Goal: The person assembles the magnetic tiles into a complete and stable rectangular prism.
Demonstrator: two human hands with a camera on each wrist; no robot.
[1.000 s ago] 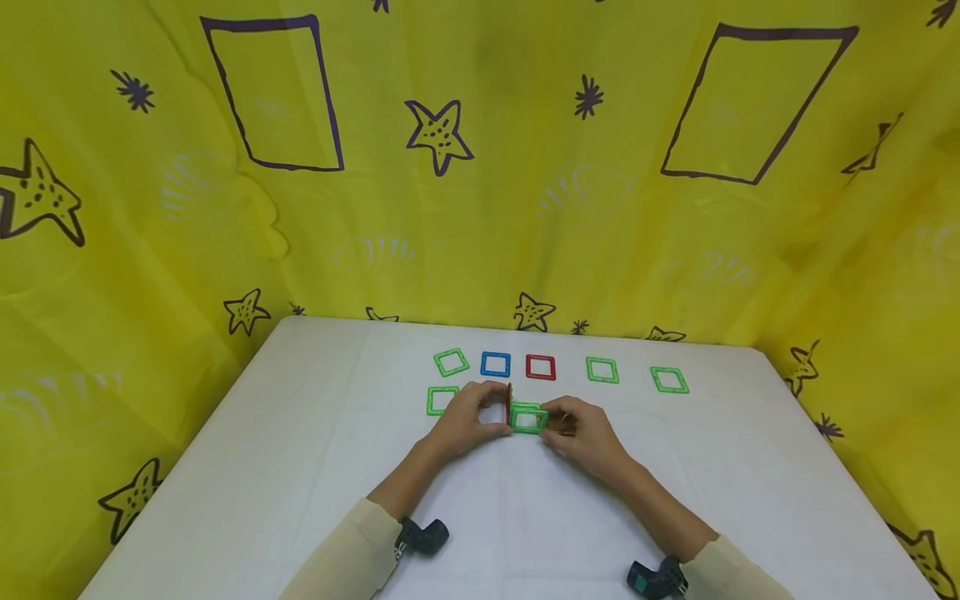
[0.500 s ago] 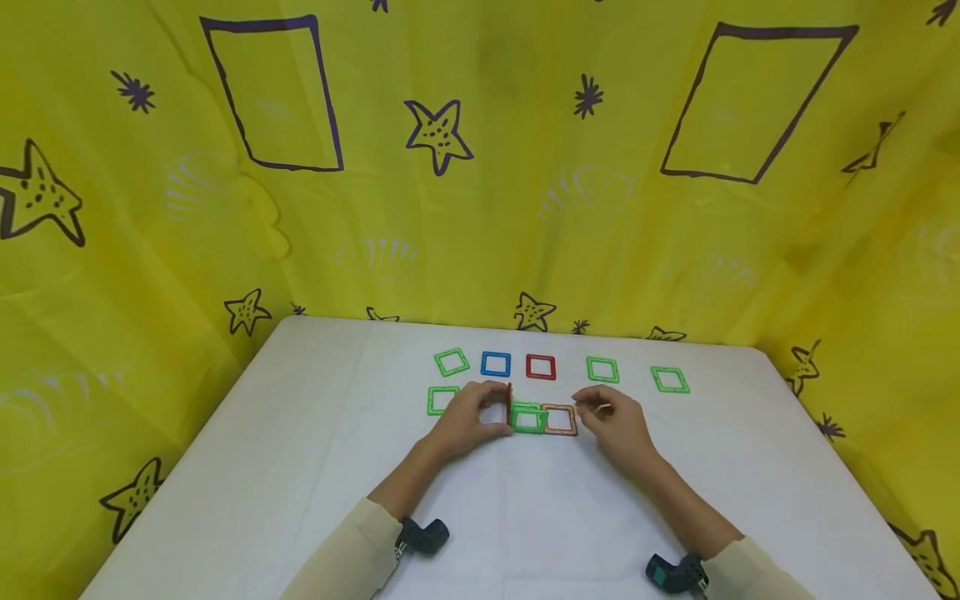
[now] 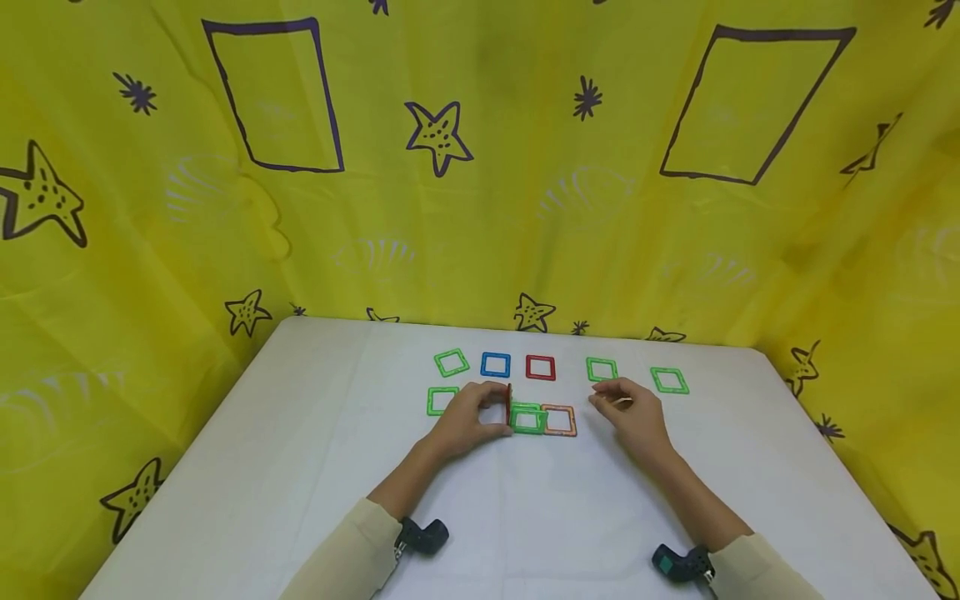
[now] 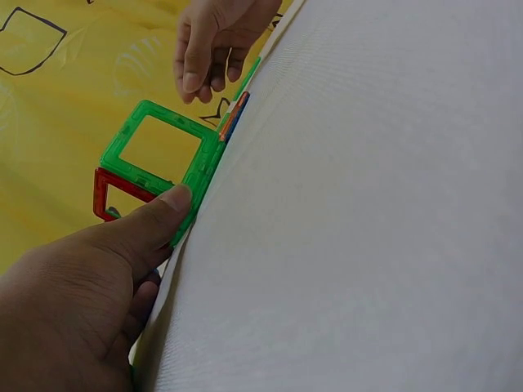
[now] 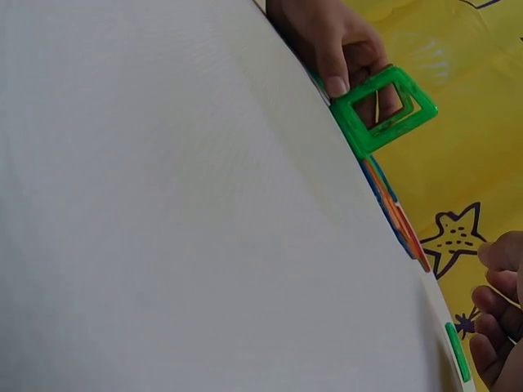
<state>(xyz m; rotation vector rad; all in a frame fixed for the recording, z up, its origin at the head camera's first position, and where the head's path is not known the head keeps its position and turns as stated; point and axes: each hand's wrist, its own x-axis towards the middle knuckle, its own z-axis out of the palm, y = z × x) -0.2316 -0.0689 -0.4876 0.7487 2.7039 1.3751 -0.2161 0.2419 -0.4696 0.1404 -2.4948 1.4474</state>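
Observation:
My left hand [image 3: 463, 421] holds an upright red square magnetic tile [image 3: 509, 405] between thumb and fingers. Joined to its right are green square tiles: an upright one [image 4: 122, 134] faces me, and another shows behind it. An orange square tile [image 3: 574, 421] lies flat against the right side of this group. In the left wrist view the thumb presses at the lower corner of the green tile. My right hand [image 3: 637, 421] hovers to the right of the orange tile, fingers loosely bent, with nothing held.
Along the back of the white table [image 3: 337, 375] lie a blue tile [image 3: 483, 364], a red tile [image 3: 528, 367] and several green ones, including one [image 3: 602, 360] just beyond my right hand. Another green tile [image 3: 431, 402] lies left of my left hand. A yellow curtain [image 3: 495, 250] hangs behind.
My right hand has let go of the orange tile, which now lies flat beside the green ones, and has moved right and away. The left hand stays put.

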